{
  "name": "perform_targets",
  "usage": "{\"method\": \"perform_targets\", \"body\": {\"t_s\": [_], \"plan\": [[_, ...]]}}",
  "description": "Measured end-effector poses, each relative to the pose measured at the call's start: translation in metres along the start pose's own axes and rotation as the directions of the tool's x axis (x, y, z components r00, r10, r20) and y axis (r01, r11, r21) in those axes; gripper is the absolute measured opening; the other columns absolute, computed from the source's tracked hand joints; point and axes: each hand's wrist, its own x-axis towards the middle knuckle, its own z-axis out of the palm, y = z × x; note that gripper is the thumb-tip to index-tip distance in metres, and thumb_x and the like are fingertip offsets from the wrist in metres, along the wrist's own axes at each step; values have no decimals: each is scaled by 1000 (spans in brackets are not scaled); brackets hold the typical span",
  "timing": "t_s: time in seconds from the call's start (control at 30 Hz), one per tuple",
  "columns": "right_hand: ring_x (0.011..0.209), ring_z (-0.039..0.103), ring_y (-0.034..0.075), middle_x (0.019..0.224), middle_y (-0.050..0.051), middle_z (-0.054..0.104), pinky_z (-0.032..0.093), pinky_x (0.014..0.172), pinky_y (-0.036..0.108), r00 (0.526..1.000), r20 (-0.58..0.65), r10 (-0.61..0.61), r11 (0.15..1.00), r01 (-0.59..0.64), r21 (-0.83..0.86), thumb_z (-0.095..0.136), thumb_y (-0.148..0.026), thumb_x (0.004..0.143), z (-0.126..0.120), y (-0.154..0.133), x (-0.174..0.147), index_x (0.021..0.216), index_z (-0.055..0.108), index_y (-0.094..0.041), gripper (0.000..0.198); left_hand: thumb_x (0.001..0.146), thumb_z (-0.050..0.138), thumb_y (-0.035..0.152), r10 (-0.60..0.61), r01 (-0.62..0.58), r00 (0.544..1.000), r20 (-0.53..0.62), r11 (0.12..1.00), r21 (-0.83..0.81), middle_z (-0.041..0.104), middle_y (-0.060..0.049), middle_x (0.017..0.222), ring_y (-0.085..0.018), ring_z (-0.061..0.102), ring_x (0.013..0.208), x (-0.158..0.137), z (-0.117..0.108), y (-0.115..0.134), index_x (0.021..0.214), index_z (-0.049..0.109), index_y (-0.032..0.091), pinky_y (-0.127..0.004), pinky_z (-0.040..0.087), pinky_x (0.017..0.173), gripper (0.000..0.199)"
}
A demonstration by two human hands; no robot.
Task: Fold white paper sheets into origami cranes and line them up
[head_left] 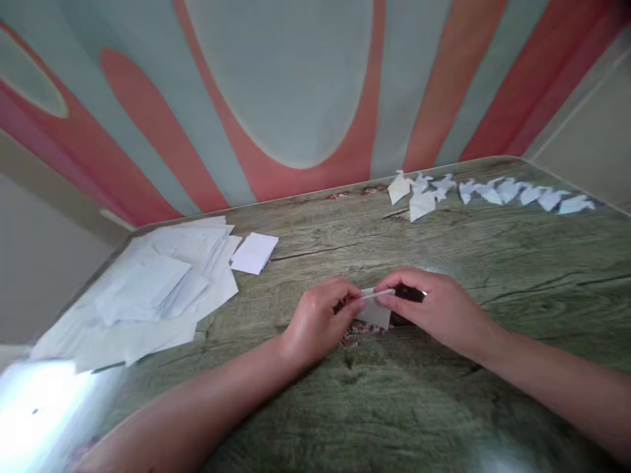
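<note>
A small folded piece of white paper (374, 312) is held between my two hands, just above the wooden table. My left hand (323, 315) pinches its left upper edge between thumb and fingers. On the other side, my right hand (426, 305) pinches the right upper edge. A thin crease or folded edge runs across the top of the paper, and its lower part hangs toward the table. The fingertips hide parts of both edges. Behind the fingers of my right hand lies a dark object (410, 293), mostly covered, whose kind I cannot make out.
A wide heap of white paper sheets (162, 282) covers the left of the table (315, 243). Beside it lies a small stack of paper squares (255, 253). Several folded paper figures (510, 190) line the back right edge, near the red and grey patterned wall (296, 79).
</note>
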Motion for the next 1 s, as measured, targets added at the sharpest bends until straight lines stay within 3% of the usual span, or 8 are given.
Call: {"method": "perform_targets", "body": {"t_s": [0.2, 0.47, 0.7, 0.87, 1.0], "plan": [[76, 64, 13, 80, -4, 70, 46, 70, 26, 998, -3, -70, 998, 70, -8, 65, -26, 83, -1, 2, 1, 77, 72, -26, 9, 87, 61, 17, -19, 19, 1000, 2, 1000, 2, 64, -2, 76, -13, 57, 74, -1, -5, 0, 78, 65, 15, -26, 43, 69, 9], [75, 65, 14, 80, -3, 71, 47, 70, 26, 997, 15, -70, 997, 69, 26, 65, -28, 84, -1, -1, -1, 75, 72, -26, 12, 77, 69, 11, -82, 80, 996, -27, 994, -74, 65, 1, 68, -11, 59, 67, 1, -9, 6, 69, 69, 16, -23, 42, 65, 10], [92, 66, 19, 98, 2, 72, 50, 80, 31, 997, 74, 26, 974, -42, 225, 48, -46, 93, -10, 8, 4, 110, 66, -27, 31, 76, 71, 19, -300, 297, 954, 7, 941, -161, 64, 1, 67, -11, 56, 63, 3, -17, 0, 68, 69, 17, -22, 40, 60, 9], [93, 65, 19, 101, 2, 71, 50, 80, 31, 984, 178, -10, 972, -32, 233, 54, -39, 89, -5, 6, 3, 101, 67, -24, 23, 80, 67, 28, -357, 364, 931, 77, 882, -298, 64, 0, 72, -12, 55, 65, 5, -17, -10, 75, 66, 16, -23, 43, 62, 14], [82, 64, 17, 89, -1, 70, 48, 74, 29, 992, 125, -20, 995, 8, 100, 57, -32, 87, -1, 4, 1, 88, 68, -24, 14, 83, 64, 30, -337, 361, 932, 132, 834, -417, 62, 0, 76, -11, 55, 69, 6, -13, -12, 80, 62, 15, -23, 45, 65, 15]]}}
